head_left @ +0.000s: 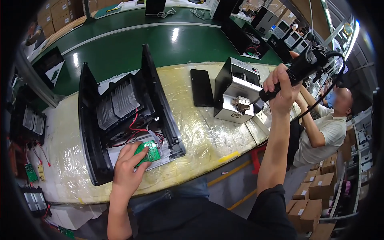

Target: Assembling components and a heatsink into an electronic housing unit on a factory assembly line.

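Observation:
A black plastic housing (166, 104) with two tall side walls stands in front of me on the left. Inside it are finned metal heat sinks (120, 104) and red and black wires (136, 126). At its near end, my left hand (129, 166) has its fingers and thumb on a green circuit board (149, 153). Raised on the right, my right hand (283, 86) is wrapped round a black corded electric screwdriver (306, 68). Its tip points down-left at the front of a silver and black screw feeder (236, 94); whether they touch I cannot tell.
A black phone (202, 88) lies between housing and feeder on the film-covered table (200, 140). Beyond runs a green conveyor (140, 44) carrying other housings (246, 40). More units (30, 120) stand at the left. Another person (326, 128) and cardboard boxes (316, 188) are at the right.

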